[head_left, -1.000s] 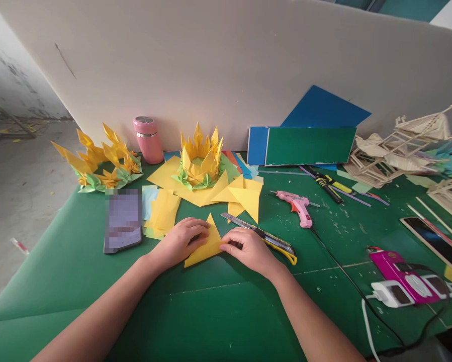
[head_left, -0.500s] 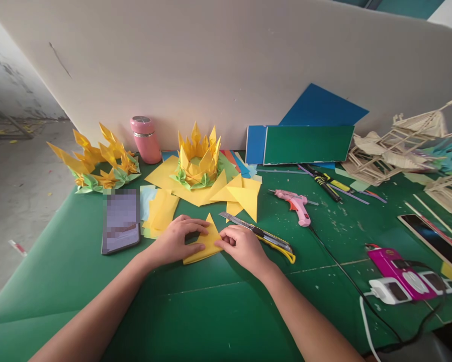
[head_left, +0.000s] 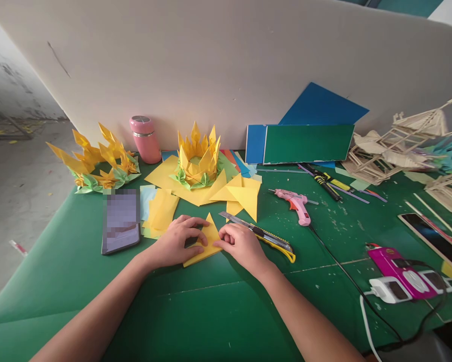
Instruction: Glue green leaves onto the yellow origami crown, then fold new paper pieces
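A sheet of yellow paper point(head_left: 209, 236), folded to a triangle with its point facing away, lies on the green table. My left hand point(head_left: 180, 241) holds its left side down, with the thumb low on the sheet and the curved fingers higher up. At the right edge, the thumb and bent fingers of my right hand point(head_left: 243, 246) pinch the paper. Just beyond that hand lies a yellow utility knife point(head_left: 274, 239) with its blade out; the hand partly covers it.
Two yellow paper crowns point(head_left: 198, 161) with green leaves, a pink flask point(head_left: 146, 141), a phone point(head_left: 120, 221) and loose yellow sheets point(head_left: 161, 211) surround the work. To the right are a pink glue gun point(head_left: 295, 205), its black cord, a magenta power strip point(head_left: 402, 271) and wooden stick models point(head_left: 391, 146).
My right thumb and fingers have shifted very slightly left and upward along the paper's edge. My left hand stays almost in place on the sheet.
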`<state>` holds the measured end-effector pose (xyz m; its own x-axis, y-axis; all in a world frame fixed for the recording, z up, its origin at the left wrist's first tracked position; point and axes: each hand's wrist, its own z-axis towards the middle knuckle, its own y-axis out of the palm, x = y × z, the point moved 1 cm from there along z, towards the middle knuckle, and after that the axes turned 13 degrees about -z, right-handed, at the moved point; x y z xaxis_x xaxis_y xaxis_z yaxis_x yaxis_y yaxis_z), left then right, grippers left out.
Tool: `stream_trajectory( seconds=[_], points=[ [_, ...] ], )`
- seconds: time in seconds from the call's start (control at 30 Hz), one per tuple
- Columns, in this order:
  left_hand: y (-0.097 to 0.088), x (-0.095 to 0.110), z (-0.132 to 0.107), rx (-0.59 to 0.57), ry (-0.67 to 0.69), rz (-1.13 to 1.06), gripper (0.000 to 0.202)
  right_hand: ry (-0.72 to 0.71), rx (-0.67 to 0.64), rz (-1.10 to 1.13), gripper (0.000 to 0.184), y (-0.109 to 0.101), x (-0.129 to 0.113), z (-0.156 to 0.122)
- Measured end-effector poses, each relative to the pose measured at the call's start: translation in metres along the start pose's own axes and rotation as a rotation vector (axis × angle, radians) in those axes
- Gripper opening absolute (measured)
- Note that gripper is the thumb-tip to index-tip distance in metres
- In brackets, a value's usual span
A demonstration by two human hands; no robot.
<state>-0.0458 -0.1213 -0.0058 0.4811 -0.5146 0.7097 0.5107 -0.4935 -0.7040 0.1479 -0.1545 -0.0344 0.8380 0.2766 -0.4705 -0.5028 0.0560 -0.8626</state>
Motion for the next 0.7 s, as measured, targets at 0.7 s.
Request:
stream_trajectory(
  seconds=[0.7],
  points=[
    [0.004, -0.004, 0.0, 0.008, 0.01, 0.025, 0.011, 0.044, -0.113, 0.16, 0.017, -0.013, 0.007, -0.005]
  ],
)
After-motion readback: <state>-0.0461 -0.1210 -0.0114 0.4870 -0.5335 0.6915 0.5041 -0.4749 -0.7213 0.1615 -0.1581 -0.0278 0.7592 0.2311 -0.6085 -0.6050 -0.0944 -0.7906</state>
